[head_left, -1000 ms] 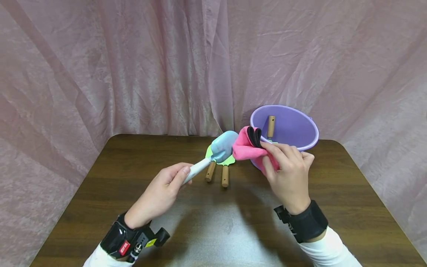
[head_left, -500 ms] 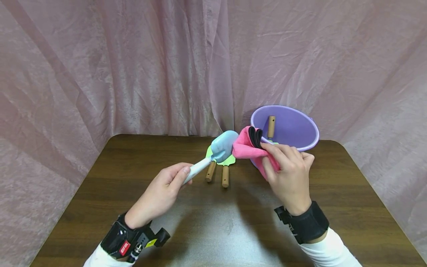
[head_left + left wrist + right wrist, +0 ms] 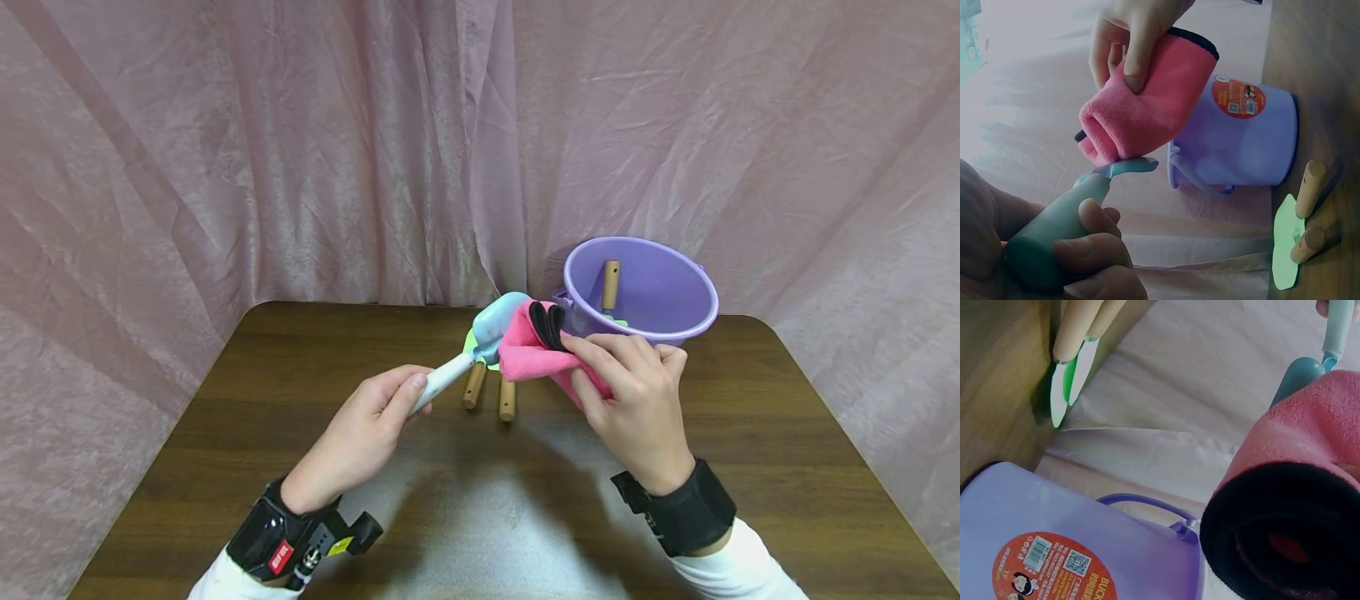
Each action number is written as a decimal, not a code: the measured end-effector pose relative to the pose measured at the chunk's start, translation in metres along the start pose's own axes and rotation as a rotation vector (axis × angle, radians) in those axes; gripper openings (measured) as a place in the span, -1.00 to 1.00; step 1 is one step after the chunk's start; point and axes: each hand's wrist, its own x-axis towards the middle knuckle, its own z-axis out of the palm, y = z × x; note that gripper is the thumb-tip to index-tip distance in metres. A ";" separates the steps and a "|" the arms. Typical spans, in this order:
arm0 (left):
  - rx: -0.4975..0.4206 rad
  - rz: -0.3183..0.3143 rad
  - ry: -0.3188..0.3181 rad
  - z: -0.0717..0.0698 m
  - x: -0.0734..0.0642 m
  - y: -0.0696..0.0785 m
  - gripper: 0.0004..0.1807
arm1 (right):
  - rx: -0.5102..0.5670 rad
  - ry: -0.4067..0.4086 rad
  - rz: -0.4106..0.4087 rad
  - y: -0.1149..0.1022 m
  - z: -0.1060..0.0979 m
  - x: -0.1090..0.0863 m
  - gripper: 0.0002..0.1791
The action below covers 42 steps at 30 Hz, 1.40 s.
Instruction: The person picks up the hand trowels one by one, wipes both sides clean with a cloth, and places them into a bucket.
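Observation:
My left hand (image 3: 367, 429) grips the white handle of a light-blue toy shovel (image 3: 497, 321), its scoop raised above the table. A folded pink cloth with black edging (image 3: 528, 346) is pinched between the thumb and fingers of my right hand (image 3: 637, 404). The cloth lies against the scoop and hides part of it. In the left wrist view the cloth (image 3: 1154, 100) touches the shovel near the neck, just past the handle (image 3: 1063, 219). In the right wrist view the cloth's dark rolled edge (image 3: 1272, 481) faces the camera.
Two green tools with wooden handles (image 3: 507, 400) lie on the table (image 3: 300, 375) beneath the shovel. A purple bucket (image 3: 667, 287) stands behind my right hand, with another wooden-handled tool (image 3: 611, 285) inside. A pink curtain (image 3: 375, 167) hangs behind the table.
My right hand has moved the cloth left and slightly toward me, from the scoop's tip to over its right part. My left hand and the shovel stay nearly still.

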 end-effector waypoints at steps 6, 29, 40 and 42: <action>-0.004 -0.013 -0.002 0.000 0.000 -0.001 -0.63 | 0.016 0.031 -0.113 -0.007 0.002 0.003 -0.67; -0.124 -0.118 -0.051 -0.004 0.001 -0.002 -0.55 | -0.004 0.077 -0.362 -0.015 0.007 0.007 -0.81; -0.141 -0.129 -0.051 -0.004 0.001 0.000 -0.56 | -0.003 0.065 -0.242 -0.007 0.005 0.004 -0.76; -0.140 -0.127 -0.053 -0.004 0.001 0.000 -0.56 | -0.003 0.069 -0.209 -0.005 0.005 0.003 -0.72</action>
